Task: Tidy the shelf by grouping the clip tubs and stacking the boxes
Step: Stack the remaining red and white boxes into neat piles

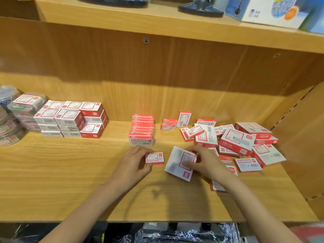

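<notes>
The left hand (135, 161) has its fingers curled round a small box (155, 158), thumb below and fingertips at its near end, holding it just in front of the neat stack (141, 130) of red and white boxes; the right hand (204, 162) grips a larger box (180, 163), tilted and blurred, thumb pressed on its face, a little to the right of the stack and toward the front; just right of that hand, and well right of the stack, lies a loose heap (242, 141) of boxes, some overlapping, some tipped on edge; far left of the stack stands a tidy block of boxes (70, 120), and beyond it, at the picture's left edge, the clear clip tubs (12, 120) are piled together; bare shelf (61, 172) lies open between the block and the stack, and in front of them to the front edge; the side panel (301, 142) closes in past the heap.
</notes>
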`<action>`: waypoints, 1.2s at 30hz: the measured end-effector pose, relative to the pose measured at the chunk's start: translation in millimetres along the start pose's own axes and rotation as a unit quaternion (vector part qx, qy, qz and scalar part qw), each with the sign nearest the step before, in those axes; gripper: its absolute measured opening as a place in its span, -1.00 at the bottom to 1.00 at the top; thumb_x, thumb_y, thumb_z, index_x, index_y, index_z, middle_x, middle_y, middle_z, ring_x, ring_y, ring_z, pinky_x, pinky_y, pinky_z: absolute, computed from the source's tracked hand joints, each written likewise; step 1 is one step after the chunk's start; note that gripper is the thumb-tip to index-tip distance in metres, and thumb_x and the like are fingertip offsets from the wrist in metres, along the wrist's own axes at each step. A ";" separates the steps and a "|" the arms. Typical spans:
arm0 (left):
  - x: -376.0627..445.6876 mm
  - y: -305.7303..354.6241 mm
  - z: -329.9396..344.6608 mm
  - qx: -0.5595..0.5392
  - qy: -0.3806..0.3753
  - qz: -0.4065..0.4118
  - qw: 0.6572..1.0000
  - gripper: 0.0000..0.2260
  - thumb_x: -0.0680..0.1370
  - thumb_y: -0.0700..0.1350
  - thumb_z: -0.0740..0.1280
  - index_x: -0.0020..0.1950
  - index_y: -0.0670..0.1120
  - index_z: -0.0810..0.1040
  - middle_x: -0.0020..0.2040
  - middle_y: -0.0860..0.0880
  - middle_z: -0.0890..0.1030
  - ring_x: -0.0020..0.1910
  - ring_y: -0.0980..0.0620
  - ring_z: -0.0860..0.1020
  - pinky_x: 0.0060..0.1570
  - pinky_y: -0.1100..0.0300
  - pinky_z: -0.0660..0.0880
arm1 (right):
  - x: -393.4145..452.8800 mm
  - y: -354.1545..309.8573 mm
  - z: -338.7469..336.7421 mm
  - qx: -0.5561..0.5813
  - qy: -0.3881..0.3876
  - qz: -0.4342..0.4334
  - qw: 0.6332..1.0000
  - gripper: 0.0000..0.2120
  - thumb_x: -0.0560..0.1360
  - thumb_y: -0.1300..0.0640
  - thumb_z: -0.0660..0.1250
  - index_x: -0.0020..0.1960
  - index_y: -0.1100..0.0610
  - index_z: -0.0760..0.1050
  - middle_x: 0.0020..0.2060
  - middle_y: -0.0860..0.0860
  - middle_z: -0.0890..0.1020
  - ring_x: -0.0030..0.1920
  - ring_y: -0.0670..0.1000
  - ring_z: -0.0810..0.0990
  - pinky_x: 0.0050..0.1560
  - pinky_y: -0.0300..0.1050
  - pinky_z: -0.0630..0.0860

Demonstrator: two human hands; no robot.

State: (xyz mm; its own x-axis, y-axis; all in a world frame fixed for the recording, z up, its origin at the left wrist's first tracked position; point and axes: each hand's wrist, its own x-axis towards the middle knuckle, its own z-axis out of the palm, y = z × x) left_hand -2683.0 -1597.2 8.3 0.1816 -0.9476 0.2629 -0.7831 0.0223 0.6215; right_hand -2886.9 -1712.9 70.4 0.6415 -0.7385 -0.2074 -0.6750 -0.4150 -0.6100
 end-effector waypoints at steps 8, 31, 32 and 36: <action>5.3 1.6 1.9 0.002 0.006 -0.015 1.000 -0.64 0.35 0.11 0.25 0.08 0.00 0.55 0.00 0.13 0.51 0.03 0.13 0.42 0.00 0.39 0.30 | 30.8 -2.0 -20.8 -0.143 0.152 -0.080 0.975 -0.73 0.47 0.22 0.31 0.16 0.13 0.51 0.13 0.05 0.52 0.20 0.08 0.39 0.17 -0.11 0.30; 3.3 -4.7 -2.1 -0.008 0.003 -0.025 1.000 -0.68 0.39 0.07 0.33 0.10 -0.01 0.51 -0.01 0.11 0.52 -0.02 0.15 0.42 -0.06 0.41 0.31 | 72.4 -4.4 -4.4 -0.009 0.020 -0.092 0.996 -0.74 0.41 0.06 0.43 0.02 0.04 0.41 -0.10 -0.04 0.53 -0.01 -0.03 0.47 -0.09 -0.24 0.39; 2.4 -5.1 -1.4 -0.008 0.007 -0.028 1.000 -0.65 0.41 0.09 0.33 0.14 -0.01 0.50 0.02 0.11 0.52 0.02 0.15 0.41 -0.03 0.42 0.29 | 71.2 -5.1 -8.6 0.018 0.024 -0.077 0.997 -0.73 0.43 0.07 0.41 0.09 0.08 0.45 -0.07 -0.01 0.55 -0.05 -0.05 0.49 -0.11 -0.31 0.40; 4.2 -5.3 -2.0 -0.008 0.004 -0.039 0.999 -0.63 0.45 0.11 0.34 0.20 -0.01 0.53 0.06 0.10 0.48 0.09 0.14 0.38 0.04 0.47 0.23 | 71.6 -12.3 -17.8 -0.147 -0.034 -0.046 0.988 -0.82 0.54 0.08 0.26 -0.11 0.16 0.57 -0.17 0.04 0.56 -0.16 -0.02 0.49 -0.19 -0.20 0.40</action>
State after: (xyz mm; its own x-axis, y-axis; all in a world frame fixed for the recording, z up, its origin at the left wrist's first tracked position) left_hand -2677.0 -1600.6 7.6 0.2472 -0.9440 0.2188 -0.7563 -0.0468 0.6526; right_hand -2839.1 -1770.2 76.6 0.7208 -0.6577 -0.2189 -0.6834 -0.6215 -0.3829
